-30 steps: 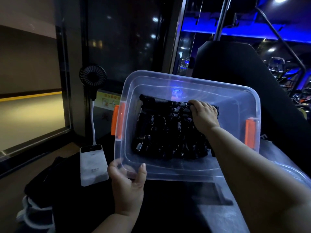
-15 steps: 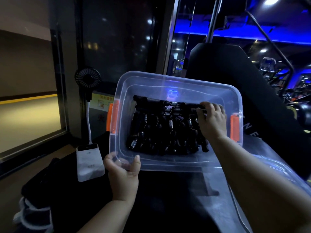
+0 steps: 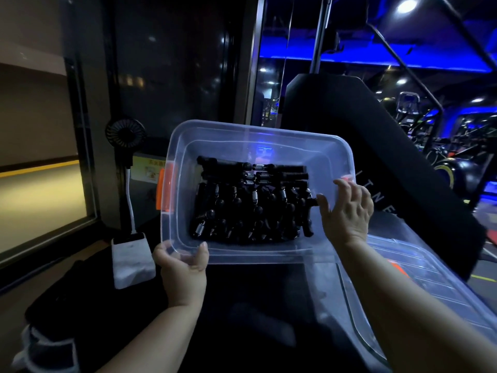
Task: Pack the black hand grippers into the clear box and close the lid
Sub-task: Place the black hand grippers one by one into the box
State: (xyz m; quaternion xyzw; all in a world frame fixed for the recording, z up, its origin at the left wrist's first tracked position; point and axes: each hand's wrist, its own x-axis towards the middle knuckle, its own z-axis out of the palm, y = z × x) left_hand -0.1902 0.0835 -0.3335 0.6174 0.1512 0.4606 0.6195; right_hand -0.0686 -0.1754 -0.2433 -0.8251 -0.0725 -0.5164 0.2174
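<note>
Centre of frame: the clear box (image 3: 333, 157) is tipped so its opening faces us, above a dark tabletop (image 3: 255, 289). The black hand grippers (image 3: 250, 203) lie heaped on its floor, coil springs catching the light; we see none outside the box. The left grip (image 3: 184, 270) pinches the box's lower-left corner, thumb hooked over the rim, fingers underneath. The right grip (image 3: 347, 208) is at the right rim, fingers spread and holding nothing, thumb against the inside of the wall; whether the fingers bear on the rim we cannot tell. An orange latch (image 3: 166, 189) shows on the left wall. The lid (image 3: 443, 286) lies flat at lower right, under the right forearm, apart from the box. At left, a small fan (image 3: 125, 133) stands on a white stalk above a white power bank (image 3: 133, 261). Our reading: loading looks finished, and the step in hand is the turn toward closing. The next move calls for setting the box level, fetching the lid from lower right, squaring it to the rim and pressing the latches home. The heap sits below the rim, so the lid should seat.
</note>
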